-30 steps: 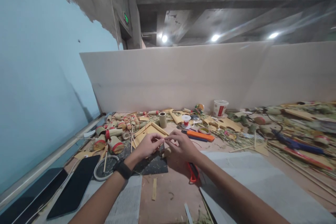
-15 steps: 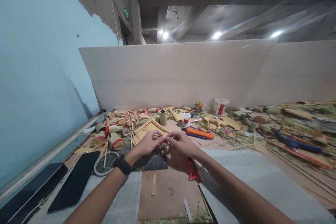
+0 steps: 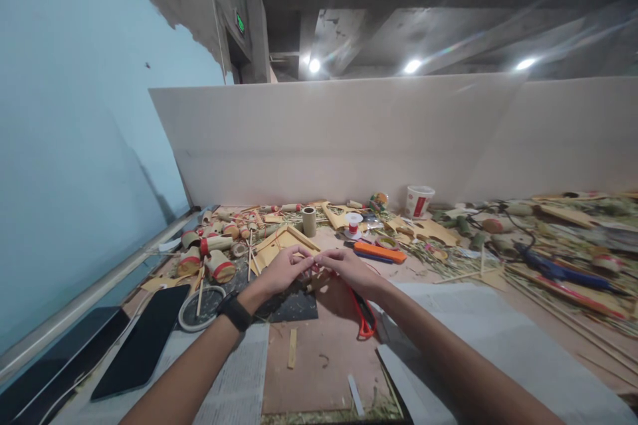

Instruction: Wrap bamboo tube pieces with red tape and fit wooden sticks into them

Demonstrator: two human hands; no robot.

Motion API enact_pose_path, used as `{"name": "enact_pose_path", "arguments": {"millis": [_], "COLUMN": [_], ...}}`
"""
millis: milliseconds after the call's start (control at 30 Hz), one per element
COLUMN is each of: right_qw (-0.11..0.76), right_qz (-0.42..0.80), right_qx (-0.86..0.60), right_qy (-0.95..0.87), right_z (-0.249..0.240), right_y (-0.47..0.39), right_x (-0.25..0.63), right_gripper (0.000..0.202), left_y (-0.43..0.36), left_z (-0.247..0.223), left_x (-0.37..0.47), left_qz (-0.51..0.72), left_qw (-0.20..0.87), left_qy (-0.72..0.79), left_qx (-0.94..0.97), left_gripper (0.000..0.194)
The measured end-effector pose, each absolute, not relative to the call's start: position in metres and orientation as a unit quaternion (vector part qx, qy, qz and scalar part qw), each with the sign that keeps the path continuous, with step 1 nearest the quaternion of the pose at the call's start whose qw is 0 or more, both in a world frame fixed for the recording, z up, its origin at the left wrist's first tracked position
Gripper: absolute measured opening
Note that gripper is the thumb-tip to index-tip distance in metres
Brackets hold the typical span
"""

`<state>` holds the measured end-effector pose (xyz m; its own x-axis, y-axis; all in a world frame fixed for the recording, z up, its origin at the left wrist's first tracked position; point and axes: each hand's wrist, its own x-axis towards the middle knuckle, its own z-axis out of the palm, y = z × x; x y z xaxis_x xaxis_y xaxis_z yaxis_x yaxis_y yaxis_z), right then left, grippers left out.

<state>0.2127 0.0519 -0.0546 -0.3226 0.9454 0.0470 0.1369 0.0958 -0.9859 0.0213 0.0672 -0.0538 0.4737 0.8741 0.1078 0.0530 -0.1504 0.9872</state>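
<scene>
My left hand [image 3: 285, 269] and my right hand [image 3: 349, 268] meet over the middle of the table, fingertips pinched together. Between them is a small reddish piece, too small and too covered by the fingers to name. Just behind my left hand lies a light wooden frame [image 3: 279, 244] with a piece of red thread on it. Under the hands is a dark speckled mat [image 3: 294, 305]. Red-handled scissors or a similar red-looped tool [image 3: 366, 325] lie below my right hand. A short bamboo tube [image 3: 309, 222] stands upright beyond the fingers.
Bamboo pieces with red bands [image 3: 219, 267] crowd the left, near a black phone [image 3: 144, 339] and a white ring [image 3: 200, 309]. An orange cutter [image 3: 379, 252], a spool of red thread [image 3: 353, 226] and a paper cup [image 3: 419, 202] stand beyond. Blue pliers-like tool [image 3: 563, 272] lies right.
My right hand's fingers have shifted slightly over the small piece, its wrist a little lower. My left hand stays almost in place.
</scene>
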Motion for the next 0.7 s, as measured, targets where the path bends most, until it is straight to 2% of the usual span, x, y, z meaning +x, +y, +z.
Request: {"name": "enact_pose_path", "arguments": {"millis": [500,700], "right_qw": [0.406,0.395], "right_qz": [0.589,0.619], "right_qx": [-0.408,-0.400], "right_qy": [-0.567,-0.548], "right_z": [-0.0559,-0.0565], "right_y": [0.0511,0.0511], "right_x": [0.2115,0.2110], "right_gripper": [0.038,0.038], "left_y": [0.0702,0.0695], "left_z": [-0.0606,-0.0558], "left_x": [0.0220,0.0219], "left_qz": [0.368,0.377], "left_qw": [0.553,0.507], "left_qy": [0.349,0.365], "left_qx": [0.661,0.683], "left_gripper": [0.051,0.048]}}
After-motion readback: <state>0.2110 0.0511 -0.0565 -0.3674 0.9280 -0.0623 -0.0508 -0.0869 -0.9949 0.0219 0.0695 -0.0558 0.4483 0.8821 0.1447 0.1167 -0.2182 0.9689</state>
